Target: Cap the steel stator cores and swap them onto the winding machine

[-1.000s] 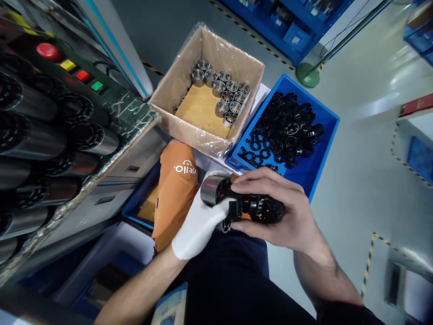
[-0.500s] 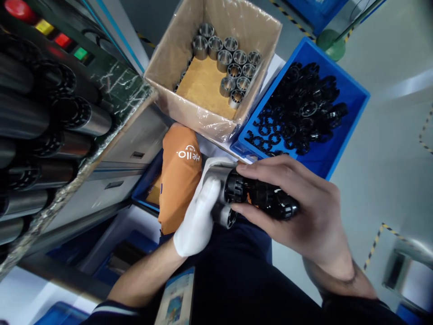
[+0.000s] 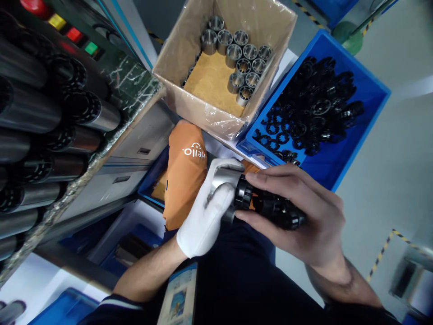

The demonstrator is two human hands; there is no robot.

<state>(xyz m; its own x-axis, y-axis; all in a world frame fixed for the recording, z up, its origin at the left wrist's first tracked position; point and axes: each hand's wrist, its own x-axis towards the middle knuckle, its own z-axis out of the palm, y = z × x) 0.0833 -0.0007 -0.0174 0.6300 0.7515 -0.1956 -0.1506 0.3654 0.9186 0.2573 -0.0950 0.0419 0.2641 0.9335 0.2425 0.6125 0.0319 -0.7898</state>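
Note:
My left hand (image 3: pixel 206 214), in a white glove, is closed around a metal cylinder (image 3: pixel 225 177). Part of a second metal cylinder (image 3: pixel 228 215) shows just below, mostly covered by the glove. A black slotted plastic ring (image 3: pixel 242 192) sits against the right-hand end of the upper cylinder; how deep it is seated I cannot tell. My bare right hand (image 3: pixel 314 216) has its thumb and index finger at that ring. In the same palm lie several more black plastic rings (image 3: pixel 280 210), partly hidden by the fingers.
A plastic-lined cardboard box (image 3: pixel 203 118) holds upright metal cylinders. Beside it, a blue bin (image 3: pixel 352 158) contains many black rings. At left, metal cylinders with black ends (image 3: pixel 101 110) lie on a bench. An orange cloth-covered object (image 3: pixel 184 180) is left of my glove.
The view has shifted, so most things appear farther right. My left thumb has moved over the cylinders, and the lower cylinder's open end is now hidden. The right hand keeps hold of the rings.

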